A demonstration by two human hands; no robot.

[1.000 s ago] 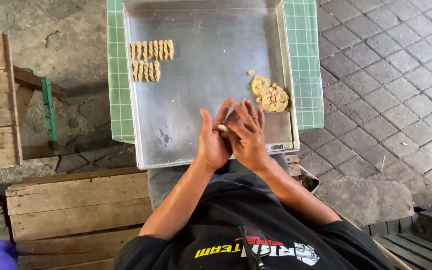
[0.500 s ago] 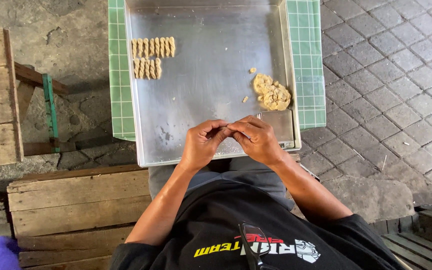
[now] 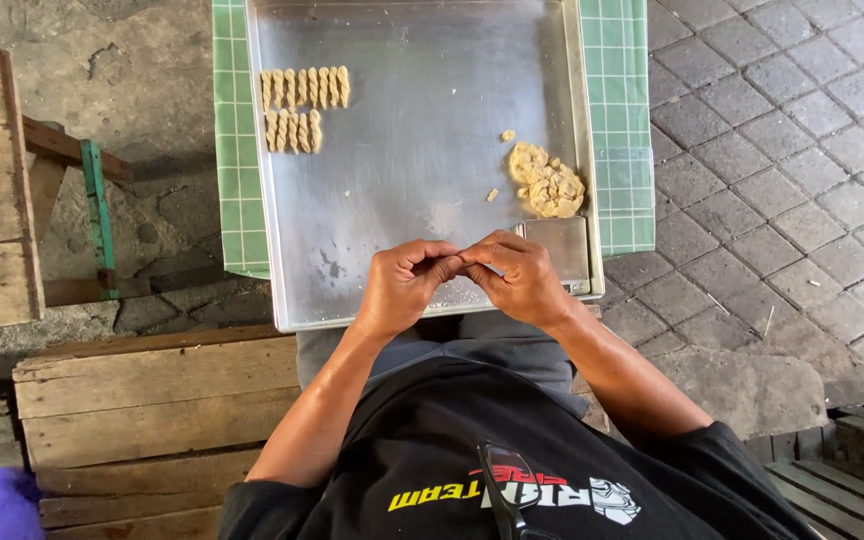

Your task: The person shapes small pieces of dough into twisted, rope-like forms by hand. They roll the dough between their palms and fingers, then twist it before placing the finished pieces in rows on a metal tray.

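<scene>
- The person's left hand (image 3: pixel 404 285) and right hand (image 3: pixel 522 278) meet fingertip to fingertip over the near edge of the metal tray (image 3: pixel 402 210); both are curled shut, pinching something between them.
- What they pinch is hidden by the fingers; its shape and long axis cannot be told.
- The dough lump (image 3: pixel 546 185) lies on the tray's right side, just beyond the right hand, with small crumbs (image 3: pixel 493 195) loose to its left.
- A flat metal scraper (image 3: pixel 556 246) lies on the tray between the lump and the right hand.
- The twisted dough sticks (image 3: pixel 303 88) sit in the tray's far left corner in two rows, side by side, each stick's long axis running away from the person; the nearer row (image 3: pixel 293 131) is shorter.
- A green checked cloth (image 3: pixel 232 150) lies under the tray, showing along its left and right sides.
- Wooden crates (image 3: pixel 152 400) stand left of the tray's near edge; grey paving stones (image 3: pixel 782 150) lie to its right.
</scene>
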